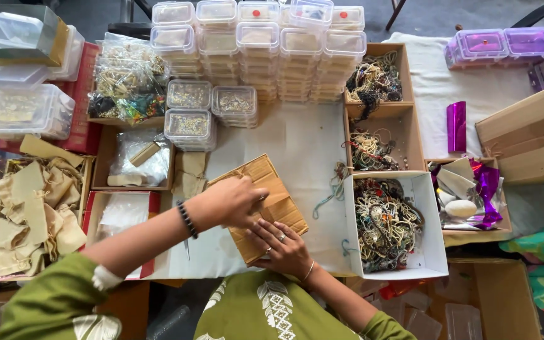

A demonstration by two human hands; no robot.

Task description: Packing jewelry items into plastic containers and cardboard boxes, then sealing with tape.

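Observation:
A flat brown cardboard piece (pixel 279 196) lies tilted on the white table cover in front of me. My left hand (pixel 233 201), with a dark bead bracelet at the wrist, rests on top of its middle with fingers curled. My right hand (pixel 283 247), wearing a ring and a thin bangle, presses flat on its near edge. Whether anything small is pinched in the left fingers is hidden. A white box (pixel 432 252) full of tangled bead jewellery stands just right of my right hand.
Stacks of clear plastic lidded boxes (pixel 259 47) fill the back. Brown boxes of jewellery (pixel 379 135) stand at the right, purple cases (pixel 505 44) at the far right. Cloth pouches (pixel 29 214) lie in a box at the left, beside a red-edged box (pixel 124 211).

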